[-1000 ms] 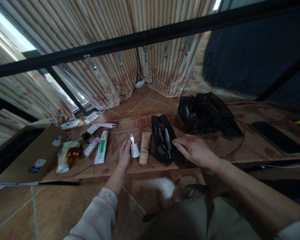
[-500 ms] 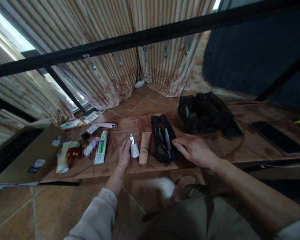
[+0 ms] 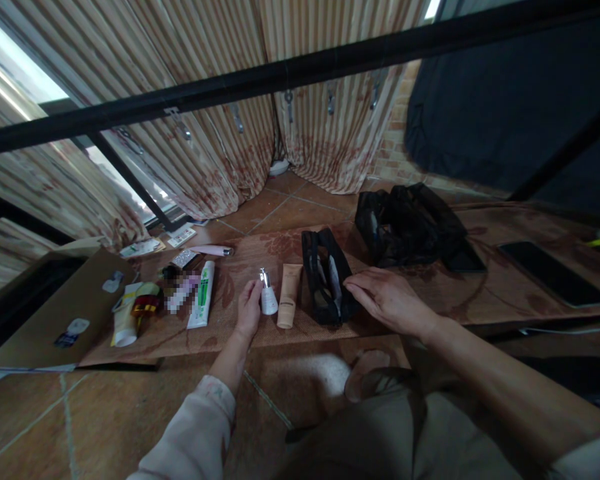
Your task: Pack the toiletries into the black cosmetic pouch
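Note:
A small white bottle with a silver cap (image 3: 269, 300) is at the middle of the cloth-covered bench. My left hand (image 3: 249, 308) is closed at its left side, fingers against its edge; the far side of the grip is hidden. Just right of the bottle lies a tan squeeze tube (image 3: 289, 295). Beside that stands a black zip pouch (image 3: 314, 293), its top gaping and a pale lining showing. My right hand (image 3: 387, 301) pinches the pouch's right edge between thumb and fingers.
Left on the bench are a white-green tube (image 3: 206, 297), a pink wand-like item (image 3: 213, 251), a red-gold jar (image 3: 147, 300) and a cardboard box (image 3: 97, 300). Right are a larger black bag (image 3: 405, 230) and a dark phone-like slab (image 3: 555, 272). A black rail (image 3: 300, 73) crosses above.

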`<action>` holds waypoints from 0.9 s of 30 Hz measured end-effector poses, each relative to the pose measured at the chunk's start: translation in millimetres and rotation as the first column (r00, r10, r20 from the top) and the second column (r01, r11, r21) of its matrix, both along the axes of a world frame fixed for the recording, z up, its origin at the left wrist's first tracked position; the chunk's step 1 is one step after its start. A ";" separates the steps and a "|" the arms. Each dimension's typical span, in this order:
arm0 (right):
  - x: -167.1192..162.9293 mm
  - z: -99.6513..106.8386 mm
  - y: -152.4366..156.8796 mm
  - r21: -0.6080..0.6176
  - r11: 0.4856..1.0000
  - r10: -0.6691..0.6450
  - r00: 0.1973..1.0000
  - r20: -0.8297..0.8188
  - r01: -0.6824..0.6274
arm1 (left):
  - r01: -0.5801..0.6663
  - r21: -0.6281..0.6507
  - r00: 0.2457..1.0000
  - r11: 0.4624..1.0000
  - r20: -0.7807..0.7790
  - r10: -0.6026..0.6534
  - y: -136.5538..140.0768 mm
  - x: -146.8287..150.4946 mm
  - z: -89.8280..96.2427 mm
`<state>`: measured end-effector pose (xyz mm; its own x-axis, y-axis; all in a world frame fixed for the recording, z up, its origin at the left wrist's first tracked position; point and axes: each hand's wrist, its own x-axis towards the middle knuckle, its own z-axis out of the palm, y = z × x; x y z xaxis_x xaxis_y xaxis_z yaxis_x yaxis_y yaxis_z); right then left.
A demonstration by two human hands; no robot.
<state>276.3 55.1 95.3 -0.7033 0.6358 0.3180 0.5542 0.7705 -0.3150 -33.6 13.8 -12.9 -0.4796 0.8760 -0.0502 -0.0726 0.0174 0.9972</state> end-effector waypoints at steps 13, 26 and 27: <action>-0.7 0.0 0.0 0.007 1.000 -0.010 1.000 0.013 0.010 | 0.020 0.012 1.000 1.000 -0.006 -0.020 0.3 0.9 0.8; -1.1 1.9 -0.2 -0.013 1.000 -0.006 1.000 0.006 0.006 | 0.015 0.010 0.999 1.000 -0.040 -0.014 -0.5 3.6 6.8; -1.0 1.9 0.0 -0.012 1.000 -0.007 1.000 0.008 0.007 | 0.016 0.011 0.999 1.000 -0.047 -0.015 -0.5 3.5 6.7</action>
